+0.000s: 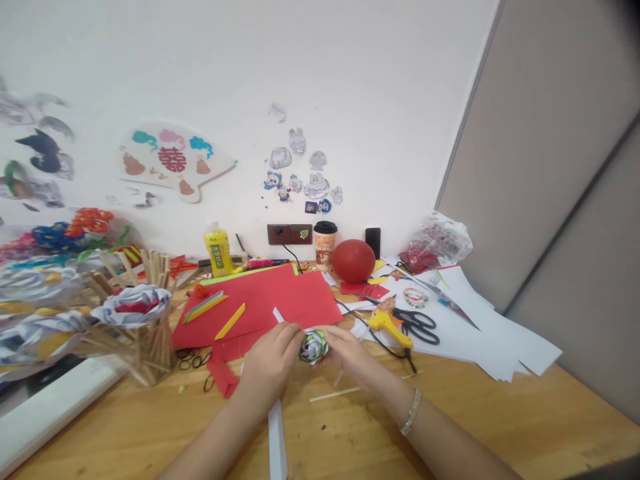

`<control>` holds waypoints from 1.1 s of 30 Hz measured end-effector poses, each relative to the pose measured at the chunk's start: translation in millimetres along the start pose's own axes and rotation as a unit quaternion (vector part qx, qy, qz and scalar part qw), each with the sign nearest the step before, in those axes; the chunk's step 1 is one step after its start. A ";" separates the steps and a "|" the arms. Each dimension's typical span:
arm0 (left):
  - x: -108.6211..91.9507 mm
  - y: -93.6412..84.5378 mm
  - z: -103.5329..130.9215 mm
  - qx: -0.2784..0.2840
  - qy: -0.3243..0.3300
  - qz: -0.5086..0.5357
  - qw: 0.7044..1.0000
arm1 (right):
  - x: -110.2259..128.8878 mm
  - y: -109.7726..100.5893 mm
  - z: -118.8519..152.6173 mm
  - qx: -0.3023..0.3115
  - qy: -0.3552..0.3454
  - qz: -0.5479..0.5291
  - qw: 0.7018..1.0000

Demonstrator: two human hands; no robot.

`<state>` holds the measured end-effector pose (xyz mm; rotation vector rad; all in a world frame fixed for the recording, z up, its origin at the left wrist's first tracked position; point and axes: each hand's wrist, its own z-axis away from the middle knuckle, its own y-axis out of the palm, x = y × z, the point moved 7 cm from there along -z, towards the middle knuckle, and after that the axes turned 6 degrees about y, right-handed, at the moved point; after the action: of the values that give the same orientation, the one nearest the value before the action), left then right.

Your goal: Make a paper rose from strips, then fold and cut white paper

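A folded-paper rosette (314, 347) is clamped between two grips, the person's left hand (273, 357) at its left edge, right hand (351, 357) at its right, neither nearer.

We look from up on the person's head, forward and down, the wooden table (345, 440) near us, the white wall (255, 73) far, the gray panel (555, 147) right

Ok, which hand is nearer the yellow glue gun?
Right. The right hand is to the left of the yellow glue gun, not touching it; the left hand is farther left, on the other side of the woven paper ball.
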<state>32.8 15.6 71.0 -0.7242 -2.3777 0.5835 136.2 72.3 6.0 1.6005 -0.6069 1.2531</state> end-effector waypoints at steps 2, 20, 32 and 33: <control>-1.6 -1.2 -1.5 -0.006 0.011 -0.014 1.000 | -1.3 -1.2 -1.1 -0.002 -0.001 0.003 1.000; -5.7 11.4 -1.1 0.040 0.037 -0.009 0.998 | -2.4 -2.1 -0.6 0.001 -0.003 0.017 1.000; 19.4 44.8 24.1 0.114 -0.304 0.311 0.893 | 7.4 0.1 1.4 0.014 -0.022 -0.061 0.998; 17.4 45.5 24.0 0.104 -0.305 0.332 0.886 | 5.4 1.9 1.5 0.024 -0.020 -0.057 0.998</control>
<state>21.9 55.1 35.4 -1.4351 -2.5011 1.5219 137.1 71.1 11.7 1.6798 -0.5069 1.1618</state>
